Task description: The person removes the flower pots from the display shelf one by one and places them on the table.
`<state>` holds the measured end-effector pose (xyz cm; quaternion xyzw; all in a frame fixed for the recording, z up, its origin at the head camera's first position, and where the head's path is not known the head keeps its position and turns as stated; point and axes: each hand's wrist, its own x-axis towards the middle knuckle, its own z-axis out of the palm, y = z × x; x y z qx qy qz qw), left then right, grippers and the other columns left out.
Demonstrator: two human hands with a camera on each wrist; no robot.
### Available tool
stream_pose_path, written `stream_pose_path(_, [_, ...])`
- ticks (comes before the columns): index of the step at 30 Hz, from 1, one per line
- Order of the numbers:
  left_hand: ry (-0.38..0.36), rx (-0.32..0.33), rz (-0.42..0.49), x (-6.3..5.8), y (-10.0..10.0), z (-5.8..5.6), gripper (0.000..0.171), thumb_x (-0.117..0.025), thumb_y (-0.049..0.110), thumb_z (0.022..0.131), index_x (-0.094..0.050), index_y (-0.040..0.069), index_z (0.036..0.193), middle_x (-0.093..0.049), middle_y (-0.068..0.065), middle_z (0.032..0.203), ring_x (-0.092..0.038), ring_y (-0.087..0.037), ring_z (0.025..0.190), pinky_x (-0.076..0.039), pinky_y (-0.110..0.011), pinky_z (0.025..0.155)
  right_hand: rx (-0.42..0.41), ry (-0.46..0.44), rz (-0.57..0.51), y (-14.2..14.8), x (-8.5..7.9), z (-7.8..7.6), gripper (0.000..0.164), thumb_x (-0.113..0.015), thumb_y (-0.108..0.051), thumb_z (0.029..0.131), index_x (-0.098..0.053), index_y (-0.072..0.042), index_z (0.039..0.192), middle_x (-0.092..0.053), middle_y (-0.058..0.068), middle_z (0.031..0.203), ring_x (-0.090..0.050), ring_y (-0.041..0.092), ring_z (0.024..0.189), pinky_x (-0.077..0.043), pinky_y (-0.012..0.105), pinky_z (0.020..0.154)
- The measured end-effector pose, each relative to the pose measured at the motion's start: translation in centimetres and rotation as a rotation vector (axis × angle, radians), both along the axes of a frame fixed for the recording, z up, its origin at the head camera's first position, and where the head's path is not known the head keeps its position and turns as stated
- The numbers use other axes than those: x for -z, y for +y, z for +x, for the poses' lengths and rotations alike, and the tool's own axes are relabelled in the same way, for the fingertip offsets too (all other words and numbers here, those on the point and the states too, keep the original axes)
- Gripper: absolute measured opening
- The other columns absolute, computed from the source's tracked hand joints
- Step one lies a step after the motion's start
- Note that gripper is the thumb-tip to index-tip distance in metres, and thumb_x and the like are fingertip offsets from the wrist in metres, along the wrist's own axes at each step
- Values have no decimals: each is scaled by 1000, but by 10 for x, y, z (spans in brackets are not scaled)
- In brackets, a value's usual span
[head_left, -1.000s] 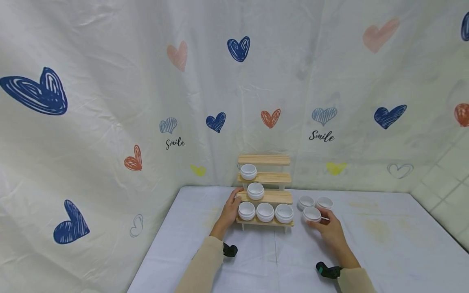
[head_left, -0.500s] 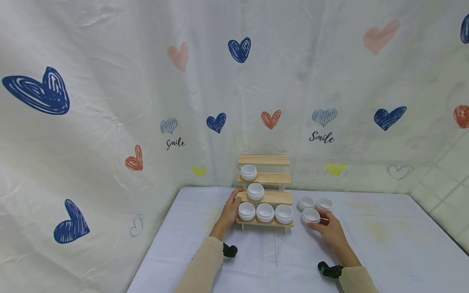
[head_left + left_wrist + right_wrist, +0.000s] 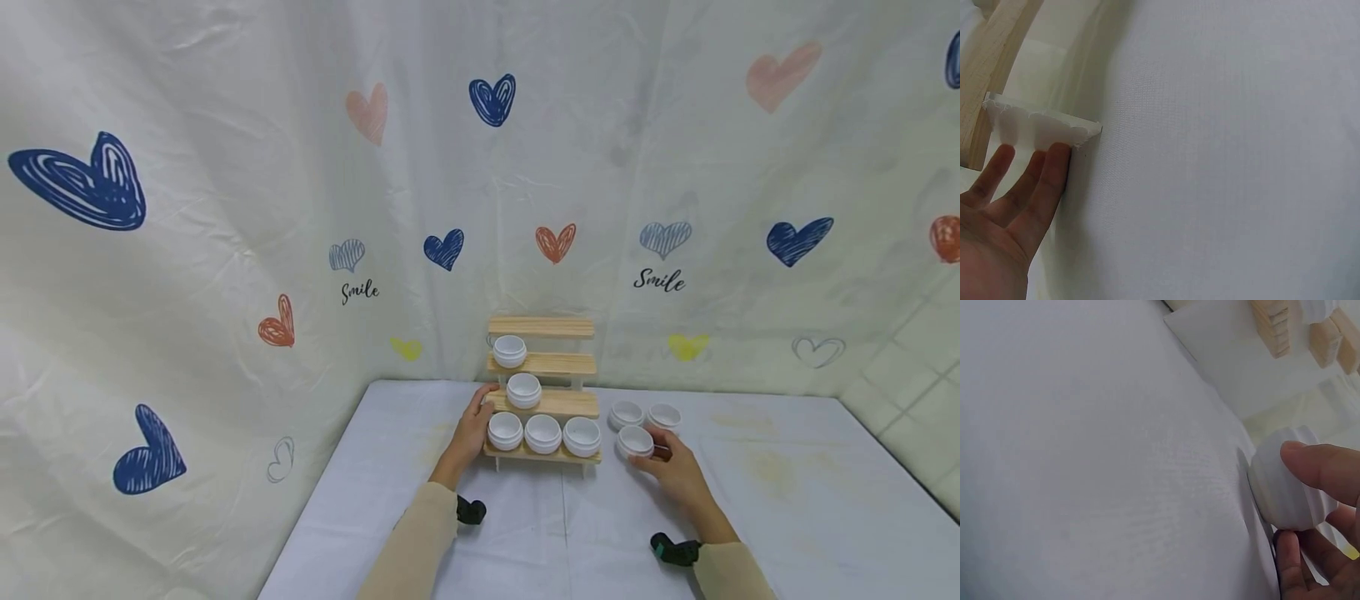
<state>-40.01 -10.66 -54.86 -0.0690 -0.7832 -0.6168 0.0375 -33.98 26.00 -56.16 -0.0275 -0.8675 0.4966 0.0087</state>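
Note:
A four-step wooden display stand [image 3: 577,404] stands near the back of the table. My left hand [image 3: 468,433] holds the left end of its second step from the bottom. In the left wrist view, its fingers [image 3: 1044,194] reach up to the clear side support [image 3: 1041,122]. To the right of the stand, my right hand [image 3: 678,477] pinches a small white bowl [image 3: 634,442] between thumb and fingers. The right wrist view has this bowl [image 3: 1282,481] close to the cloth. Two more white bowls [image 3: 626,414] sit just behind it.
On the stand's bottom step are three white bowls [image 3: 543,433], with one bowl [image 3: 523,390] on the second step and one bowl [image 3: 509,351] on the third. A white cloth [image 3: 787,492] covers the table. Behind hangs a white curtain [image 3: 585,150] printed with hearts.
My right hand has shifted the pinched bowl very slightly to the left. The left hand stays in place on the stand.

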Motion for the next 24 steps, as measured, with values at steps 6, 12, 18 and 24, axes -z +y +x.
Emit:
stream_pose_path(6, [-5, -5, -4, 1, -1, -2, 37, -40, 34, 108, -54, 37, 142, -63, -9, 108, -54, -19, 102, -39, -36, 93, -4, 2, 4, 0, 4, -3, 80, -79, -29, 91, -38, -2, 154, -47, 27, 149, -52, 42, 132, -50, 21, 87])
stream_pose_path(12, [-12, -15, -7, 2, 0, -1, 37, -40, 35, 107, -53, 38, 142, -64, -9, 122, -54, -20, 111, -39, -40, 100, 6, -8, -11, -1, 8, -5, 81, -79, -29, 91, -37, -3, 155, -47, 26, 149, -51, 41, 132, -52, 27, 91])
stream_pose_path(18, [-13, -9, -5, 1, 0, 0, 37, -40, 34, 108, -53, 37, 142, -61, -7, 105, -54, -18, 97, -40, -34, 88, 17, -5, -8, -3, 7, -3, 80, -79, -27, 91, -37, -3, 155, -48, 26, 148, -52, 41, 132, -53, 26, 91])
stream_pose_path(24, [5, -7, -2, 0, 1, 0, 37, -41, 33, 108, -54, 37, 142, -62, -7, 106, -54, -19, 103, -39, -36, 94, 22, -19, -16, -4, 3, -1, 80, -77, -26, 92, -35, -4, 156, -46, 25, 148, -50, 40, 131, -53, 29, 93])
